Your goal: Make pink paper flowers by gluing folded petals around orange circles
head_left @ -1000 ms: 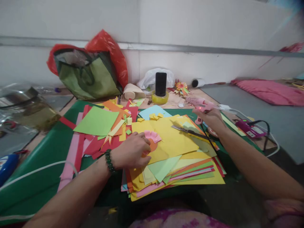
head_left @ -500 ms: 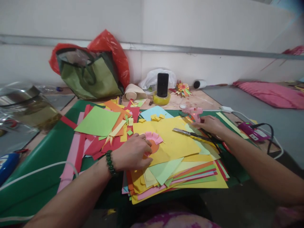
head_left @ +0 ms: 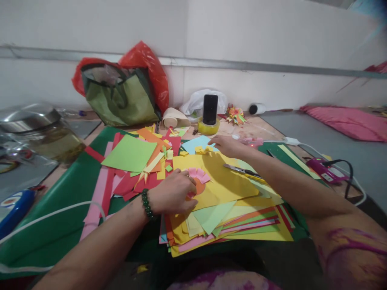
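My left hand (head_left: pixel 177 191), a dark green bead bracelet at its wrist, is closed at the left edge of an orange paper disc (head_left: pixel 200 186). Pink folded paper pieces (head_left: pixel 198 175) line the disc's upper edge; my fingers cover its left part. Under it lies a yellow paper sheet (head_left: pixel 217 193) on a stack of coloured sheets. My right hand (head_left: pixel 226 146) reaches over the blue paper (head_left: pixel 193 143), fingers apart and bent downward, close to small folded yellow paper pieces (head_left: pixel 203 150). Behind the right forearm is a pink glue gun (head_left: pixel 255 141), partly hidden.
A utility knife (head_left: pixel 242 170) lies on the yellow sheet, under the right forearm. Paper scraps and a light green sheet (head_left: pixel 130 155) are at left. Further back stand a phone (head_left: pixel 210 108) in a tape roll (head_left: pixel 208 128) and a green bag (head_left: pixel 121 100). A purple power adapter (head_left: pixel 325 170) sits right.
My right hand has left the glue gun and moved leftward to the folded yellow pieces. My left hand stays at the disc. The view has shifted slightly.
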`<state>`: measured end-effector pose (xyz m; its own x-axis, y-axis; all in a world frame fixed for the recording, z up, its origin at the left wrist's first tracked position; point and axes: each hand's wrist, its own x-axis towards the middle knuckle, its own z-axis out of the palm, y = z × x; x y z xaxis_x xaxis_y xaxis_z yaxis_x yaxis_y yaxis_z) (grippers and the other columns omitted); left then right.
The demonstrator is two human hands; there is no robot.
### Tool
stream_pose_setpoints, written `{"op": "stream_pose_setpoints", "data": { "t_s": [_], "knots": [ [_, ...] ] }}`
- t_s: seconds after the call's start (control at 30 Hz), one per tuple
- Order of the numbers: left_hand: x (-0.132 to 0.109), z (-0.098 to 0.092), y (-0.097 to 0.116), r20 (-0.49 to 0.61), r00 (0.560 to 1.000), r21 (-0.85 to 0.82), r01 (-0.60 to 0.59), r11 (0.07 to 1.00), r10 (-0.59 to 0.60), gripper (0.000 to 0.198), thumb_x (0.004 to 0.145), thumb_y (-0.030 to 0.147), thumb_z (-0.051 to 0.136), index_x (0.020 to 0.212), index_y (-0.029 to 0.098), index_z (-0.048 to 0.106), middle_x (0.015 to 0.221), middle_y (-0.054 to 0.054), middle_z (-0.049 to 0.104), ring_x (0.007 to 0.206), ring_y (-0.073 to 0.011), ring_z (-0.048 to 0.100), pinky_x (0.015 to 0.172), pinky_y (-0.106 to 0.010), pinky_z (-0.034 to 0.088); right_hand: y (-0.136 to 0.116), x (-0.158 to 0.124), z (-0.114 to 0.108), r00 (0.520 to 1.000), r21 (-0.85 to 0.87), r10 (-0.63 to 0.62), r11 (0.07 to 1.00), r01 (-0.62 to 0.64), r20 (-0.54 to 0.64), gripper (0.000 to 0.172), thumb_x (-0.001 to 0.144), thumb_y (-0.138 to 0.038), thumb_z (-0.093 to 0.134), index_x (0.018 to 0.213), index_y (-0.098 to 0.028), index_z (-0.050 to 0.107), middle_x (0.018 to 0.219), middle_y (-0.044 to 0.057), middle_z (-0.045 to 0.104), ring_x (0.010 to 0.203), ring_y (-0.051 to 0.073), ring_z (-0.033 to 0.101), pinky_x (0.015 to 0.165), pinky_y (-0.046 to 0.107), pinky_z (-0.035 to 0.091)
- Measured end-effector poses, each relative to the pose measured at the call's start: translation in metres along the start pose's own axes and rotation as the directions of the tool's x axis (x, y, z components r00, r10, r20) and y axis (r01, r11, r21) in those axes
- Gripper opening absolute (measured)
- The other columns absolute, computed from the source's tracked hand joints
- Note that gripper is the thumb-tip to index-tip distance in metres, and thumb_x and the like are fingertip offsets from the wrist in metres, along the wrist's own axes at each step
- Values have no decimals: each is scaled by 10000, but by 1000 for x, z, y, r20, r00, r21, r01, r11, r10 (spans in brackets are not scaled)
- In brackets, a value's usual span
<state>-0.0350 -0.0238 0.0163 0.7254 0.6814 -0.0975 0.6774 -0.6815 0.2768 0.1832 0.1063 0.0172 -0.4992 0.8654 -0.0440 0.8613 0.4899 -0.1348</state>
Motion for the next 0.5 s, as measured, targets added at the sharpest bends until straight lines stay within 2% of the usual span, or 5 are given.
{"op": "stream_pose_setpoints", "data": {
  "t_s": [0.1, 0.2, 0.27, 0.37, 0.5],
  "knots": [
    [0, 1, -1, -4, 1000, 18, -20, 1000, 20, 176, 786, 291, 602, 666, 172, 649, 800, -56, 702, 859, -223, 578, 772, -368, 381, 0, 23, 5, 993, -22, -61, 998, 63, 104, 420, 818, -44, 514, 1194, -163, 659, 1257, 90, 664, 1126, 210, 611, 921, 265, 447],
    [-1, 1, -2, -3, 1000, 33, -22, 999, 22, 187, 780, 287, 596, 638, 171, 631, 744, -54, 682, 813, -212, 582, 747, -356, 377, 2, 31, 6, 984, -39, -84, 995, 91, 158, 431, 765, -73, 586, 1174, -179, 670, 1154, 76, 710, 983, 200, 659, 799, 239, 472],
    [-1, 1, -1, -5, 1000, 46, -17, 999, 17, 192, 782, 289, 597, 631, 173, 624, 748, -55, 683, 819, -212, 587, 751, -352, 375, 6, 33, 6, 986, -58, -66, 995, 75, 156, 408, 752, -114, 609, 1150, -172, 680, 1089, 84, 726, 917, 209, 664, 738, 248, 466],
    [0, 0, 0, 13, 1000, 69, -11, 998, 10, 200, 792, 305, 599, 642, 175, 623, 761, -59, 685, 859, -220, 592, 766, -349, 374, 17, 31, 2, 990, -70, -27, 997, 37, 136, 266, 734, -157, 621, 977, -175, 727, 977, 67, 741, 873, 212, 654, 695, 249, 441],
    [0, 0, 1, 37, 999, 62, 13, 998, -15, 219, 812, 315, 588, 648, 173, 621, 748, -55, 678, 871, -220, 591, 767, -351, 368, 30, 14, -12, 997, -39, 64, 997, -62, 48, 152, 741, -185, 586, 836, -164, 702, 845, 39, 724, 796, 189, 636, 615, 237, 413]
  ]
}}
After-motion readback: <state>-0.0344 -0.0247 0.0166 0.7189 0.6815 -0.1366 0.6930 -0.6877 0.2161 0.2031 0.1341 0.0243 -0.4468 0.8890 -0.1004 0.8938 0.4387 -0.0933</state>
